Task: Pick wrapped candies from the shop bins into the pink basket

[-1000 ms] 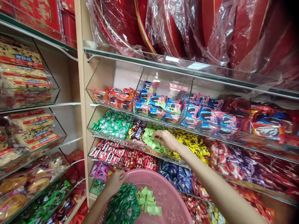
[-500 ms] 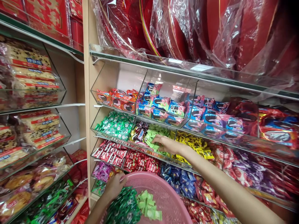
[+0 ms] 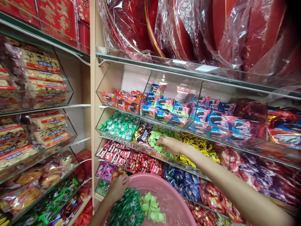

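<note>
My right hand (image 3: pixel 171 145) reaches into a clear bin on the second shelf and lies on the light green candies (image 3: pixel 157 137) there, fingers curled down into the pile. My left hand (image 3: pixel 117 187) grips the rim of a pink plastic basket (image 3: pixel 164 194) held low in front of the shelves. In the basket lie dark green wrapped candies (image 3: pixel 128 210) and a small heap of the light green candies (image 3: pixel 151 208). Brown chocolate bars (image 3: pixel 142 134) sit just left of my right hand, yellow candies (image 3: pixel 199 146) just right of it.
Tiered clear bins hold dark green candies (image 3: pixel 119 125), red packets (image 3: pixel 116 153), blue biscuit packs (image 3: pixel 169 110) and purple and red sweets (image 3: pixel 246 169). Red boxes wrapped in plastic (image 3: pixel 188 28) fill the top shelf. Bagged cakes (image 3: pixel 39 69) fill the left shelving.
My right hand has sunk lower and flatter onto the light green candies. The view has shifted slightly, so the shelves sit further right. The left hand stays on the basket rim.
</note>
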`<state>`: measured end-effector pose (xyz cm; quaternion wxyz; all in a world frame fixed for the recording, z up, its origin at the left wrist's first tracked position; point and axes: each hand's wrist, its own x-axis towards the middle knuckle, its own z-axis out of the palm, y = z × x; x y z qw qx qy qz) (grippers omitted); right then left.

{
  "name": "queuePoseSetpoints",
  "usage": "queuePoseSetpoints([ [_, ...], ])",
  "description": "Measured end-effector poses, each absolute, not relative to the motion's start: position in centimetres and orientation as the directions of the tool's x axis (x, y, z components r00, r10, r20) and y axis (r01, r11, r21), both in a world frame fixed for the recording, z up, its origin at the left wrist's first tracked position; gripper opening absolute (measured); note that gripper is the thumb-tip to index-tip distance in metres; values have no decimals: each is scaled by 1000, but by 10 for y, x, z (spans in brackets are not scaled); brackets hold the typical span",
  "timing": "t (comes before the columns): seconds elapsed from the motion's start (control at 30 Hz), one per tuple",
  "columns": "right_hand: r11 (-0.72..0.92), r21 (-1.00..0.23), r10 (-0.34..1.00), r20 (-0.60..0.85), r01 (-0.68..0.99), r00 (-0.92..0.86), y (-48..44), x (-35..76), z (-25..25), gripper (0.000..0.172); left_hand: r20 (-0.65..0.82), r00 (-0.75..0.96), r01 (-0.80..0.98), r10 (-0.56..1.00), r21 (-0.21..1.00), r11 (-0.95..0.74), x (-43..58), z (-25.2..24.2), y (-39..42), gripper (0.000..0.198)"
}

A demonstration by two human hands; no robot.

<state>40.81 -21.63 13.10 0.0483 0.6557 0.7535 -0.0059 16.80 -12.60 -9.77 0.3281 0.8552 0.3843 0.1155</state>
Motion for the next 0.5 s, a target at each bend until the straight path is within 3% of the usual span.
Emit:
queuePoseSetpoints([
  [0.1,134,77,988,-90,988,-127,-217,408,132,21,-50,682,582,729,642,-500,167,-100,-126,33],
  [0.27,90,24,995,-39,996,-89,-215,414,142,18,-55,683,596,728,618,-512,169,-100,-128,32],
  [0.4,-28,30,998,54,999,27,-208,423,152,19,-46,693,590,719,609,-530,172,-101,-131,31],
  [0.5,-117,90,993,27,989,115,-202,425,151,17,-59,693,596,718,607,-526,174,-102,-134,30],
])
